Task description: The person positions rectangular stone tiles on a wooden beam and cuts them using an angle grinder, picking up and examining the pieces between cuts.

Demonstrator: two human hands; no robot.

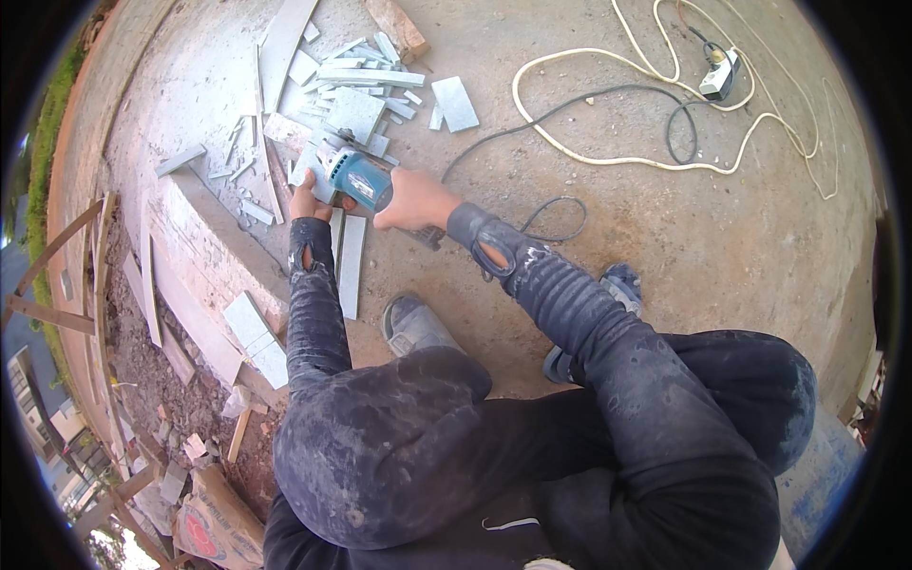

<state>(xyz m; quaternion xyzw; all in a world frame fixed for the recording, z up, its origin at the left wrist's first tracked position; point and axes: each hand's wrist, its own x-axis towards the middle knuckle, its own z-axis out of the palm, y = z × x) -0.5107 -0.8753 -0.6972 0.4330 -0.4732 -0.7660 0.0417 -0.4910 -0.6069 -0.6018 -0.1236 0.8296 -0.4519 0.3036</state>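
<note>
My right hand [418,199] is wrapped round the body of a teal angle grinder [359,180], whose head points up and to the left. Beneath the grinder's head, my left hand [306,201] grips a pale grey-blue tile piece [308,165] by its near edge. The disc is hard to make out against the pale tiles and dust. Just beyond the grinder lies a heap of cut tile strips [356,76], with a larger tile piece [356,114] among them. Long tile strips [351,266] rest on the ground below my hands.
A dark cord runs from the grinder toward a white power strip [720,76], near a looped cream cable [570,157]. A concrete block [214,223] stands left of my left arm, with tiles [255,337] leaning there. A paper sack [218,518] sits lower left. My shoe [418,328] is close by.
</note>
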